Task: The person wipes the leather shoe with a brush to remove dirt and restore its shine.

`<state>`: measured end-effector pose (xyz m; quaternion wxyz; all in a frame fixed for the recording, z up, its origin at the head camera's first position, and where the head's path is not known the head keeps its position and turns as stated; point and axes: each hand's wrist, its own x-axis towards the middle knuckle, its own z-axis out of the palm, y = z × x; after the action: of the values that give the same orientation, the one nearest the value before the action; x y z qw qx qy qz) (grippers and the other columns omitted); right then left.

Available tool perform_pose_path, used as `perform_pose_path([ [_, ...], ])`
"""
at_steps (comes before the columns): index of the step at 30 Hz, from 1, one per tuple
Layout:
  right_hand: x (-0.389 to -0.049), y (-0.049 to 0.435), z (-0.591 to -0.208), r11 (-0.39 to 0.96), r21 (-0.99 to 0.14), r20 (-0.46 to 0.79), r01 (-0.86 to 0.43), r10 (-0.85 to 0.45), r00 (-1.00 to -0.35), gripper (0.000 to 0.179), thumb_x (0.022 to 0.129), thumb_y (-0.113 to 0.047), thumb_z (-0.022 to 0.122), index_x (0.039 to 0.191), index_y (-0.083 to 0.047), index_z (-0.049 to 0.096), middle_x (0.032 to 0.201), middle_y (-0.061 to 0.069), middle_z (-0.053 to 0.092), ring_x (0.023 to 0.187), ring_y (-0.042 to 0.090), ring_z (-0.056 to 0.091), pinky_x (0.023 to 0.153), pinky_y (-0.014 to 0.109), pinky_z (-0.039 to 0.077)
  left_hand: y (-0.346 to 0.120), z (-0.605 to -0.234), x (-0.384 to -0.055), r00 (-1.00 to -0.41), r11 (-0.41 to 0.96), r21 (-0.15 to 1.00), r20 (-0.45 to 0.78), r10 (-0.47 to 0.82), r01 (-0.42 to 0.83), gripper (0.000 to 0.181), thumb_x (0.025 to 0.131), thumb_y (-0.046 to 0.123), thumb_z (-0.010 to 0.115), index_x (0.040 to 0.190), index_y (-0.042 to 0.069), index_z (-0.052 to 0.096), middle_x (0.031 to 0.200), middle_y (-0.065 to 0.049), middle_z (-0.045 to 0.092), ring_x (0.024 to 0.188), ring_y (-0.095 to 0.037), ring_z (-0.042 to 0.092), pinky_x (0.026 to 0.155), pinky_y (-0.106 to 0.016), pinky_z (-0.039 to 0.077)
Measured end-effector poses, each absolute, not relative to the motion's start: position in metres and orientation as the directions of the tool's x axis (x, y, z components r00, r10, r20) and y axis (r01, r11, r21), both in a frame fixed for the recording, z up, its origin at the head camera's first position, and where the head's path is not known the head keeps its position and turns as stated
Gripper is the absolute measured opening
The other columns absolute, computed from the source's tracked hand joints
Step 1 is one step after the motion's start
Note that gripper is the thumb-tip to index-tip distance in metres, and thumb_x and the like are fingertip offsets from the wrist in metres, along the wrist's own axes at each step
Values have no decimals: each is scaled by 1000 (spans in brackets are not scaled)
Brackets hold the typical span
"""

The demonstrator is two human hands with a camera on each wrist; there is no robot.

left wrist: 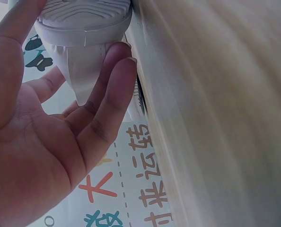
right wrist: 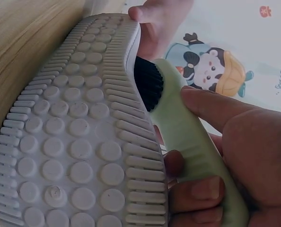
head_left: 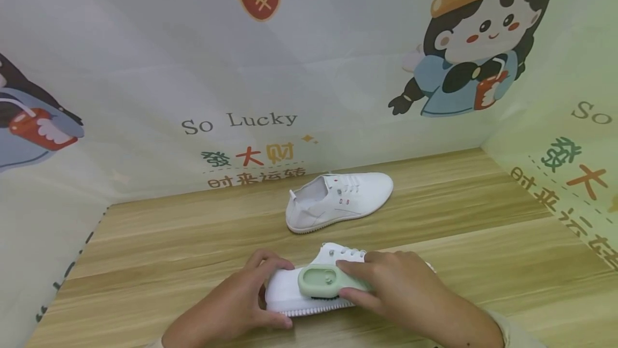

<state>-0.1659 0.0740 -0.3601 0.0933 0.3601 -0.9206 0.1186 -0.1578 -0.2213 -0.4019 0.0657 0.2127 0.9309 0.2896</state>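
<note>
A white lace-up shoe is tilted on its side near the front of the wooden surface, its studded sole facing the right wrist camera. My left hand grips it at the heel, thumb and fingers on opposite sides, as the left wrist view also shows. My right hand holds a pale green brush by its handle. The brush's dark bristles lie against the side of the shoe, just above the sole edge. The toe end is partly hidden behind my right hand.
Another white shoe stands upright farther back, toe to the right. The wood-grain surface is bounded by a printed cloth backdrop at the back and both sides.
</note>
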Motion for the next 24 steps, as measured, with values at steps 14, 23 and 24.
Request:
perform_pose_path([
  [14,-170,85,-353,732,-205,191,-650,-621,-760,42,93,-55,63,121,-25,74,74,-9,64,58,1,43,51,24,35,-223,-402,-158,-899,735,585,-21,437,343,76,70,57,83,135,31,52,131,12,43,86,-4,56,76,-21,48],
  [23,-175,98,-346,729,-208,185,-652,-625,-758,40,92,-56,63,118,-28,75,84,-9,72,64,-1,47,54,25,38,-223,-403,-159,-899,723,597,-7,439,348,77,70,56,84,135,28,53,132,13,43,88,-4,57,78,-22,49],
  [24,-175,99,-345,730,-206,184,-651,-625,-759,40,92,-56,63,117,-28,75,86,-8,73,64,-2,47,54,25,38,-223,-403,-159,-899,724,595,-5,438,349,77,70,56,84,135,28,53,132,13,43,89,-4,57,79,-22,49],
])
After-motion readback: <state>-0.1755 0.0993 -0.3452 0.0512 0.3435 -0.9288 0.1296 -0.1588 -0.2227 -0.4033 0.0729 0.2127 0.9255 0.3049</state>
